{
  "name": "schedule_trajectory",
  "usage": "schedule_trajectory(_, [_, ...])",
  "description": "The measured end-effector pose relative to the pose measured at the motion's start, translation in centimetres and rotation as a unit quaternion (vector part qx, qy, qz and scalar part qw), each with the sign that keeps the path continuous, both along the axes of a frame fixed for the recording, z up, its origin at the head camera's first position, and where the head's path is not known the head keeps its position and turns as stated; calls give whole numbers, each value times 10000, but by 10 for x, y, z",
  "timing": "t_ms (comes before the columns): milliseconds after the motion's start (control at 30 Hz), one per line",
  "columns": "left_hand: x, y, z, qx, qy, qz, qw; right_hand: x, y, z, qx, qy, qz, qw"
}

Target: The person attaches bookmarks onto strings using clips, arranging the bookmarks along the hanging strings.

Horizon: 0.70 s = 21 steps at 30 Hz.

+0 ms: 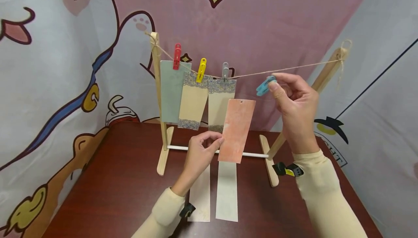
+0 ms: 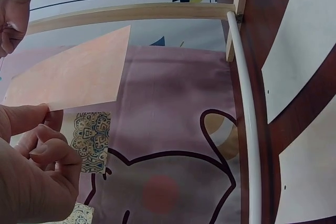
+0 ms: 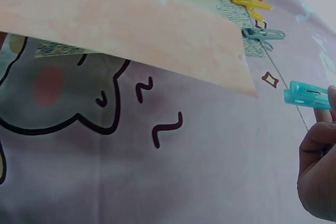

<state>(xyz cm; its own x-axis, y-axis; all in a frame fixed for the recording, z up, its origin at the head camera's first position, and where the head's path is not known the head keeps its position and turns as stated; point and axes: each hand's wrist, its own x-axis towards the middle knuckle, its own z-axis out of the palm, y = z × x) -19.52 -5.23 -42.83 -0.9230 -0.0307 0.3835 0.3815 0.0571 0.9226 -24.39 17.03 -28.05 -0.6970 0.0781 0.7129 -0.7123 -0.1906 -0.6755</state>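
Note:
My left hand (image 1: 203, 152) pinches the left edge of an orange paper card (image 1: 236, 131), held upright below the string (image 1: 284, 68). A small punched hole shows near the card's top. Between thumb and fingers my right hand (image 1: 295, 103) grips a blue clothespin (image 1: 266, 85), just under the string and right of the card. On the string hang a green card (image 1: 171, 96) under a red clothespin (image 1: 177, 56), a patterned card (image 1: 193, 103) under a yellow clothespin (image 1: 201, 70), and another patterned card (image 1: 220, 103) under a grey clothespin (image 1: 225, 72), partly behind the orange card.
Wooden posts (image 1: 158, 85) with feet hold the string, and a white rod (image 1: 177, 147) joins them low down. Two pale cards, one nearer the left arm (image 1: 200, 198) and one beside it (image 1: 226, 194), lie on the dark table (image 1: 114, 187). A printed cloth (image 1: 277, 20) hangs behind.

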Motion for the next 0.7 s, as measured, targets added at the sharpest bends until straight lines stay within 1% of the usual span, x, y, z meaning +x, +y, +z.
schedule_trajectory(300, [-4, 1, 5, -2, 200, -53, 9998, -3, -9, 14, -257, 176, -2, 9995])
schedule_trajectory(400, [-5, 2, 6, 46, 243, -7, 9997, -6, -14, 18, -327, 215, 51, 9992])
schedule_trajectory(500, [-7, 4, 8, 66, 265, 53, 9996, -9, -19, 21, -276, 303, 92, 9991])
schedule_trajectory(600, [-7, 6, 9, 24, 244, 121, 9996, -10, -22, 23, -211, 345, 8, 9992])
schedule_trajectory(700, [-7, 8, 11, -26, 193, 191, 9996, -13, -22, 25, -268, 313, -23, 9991])
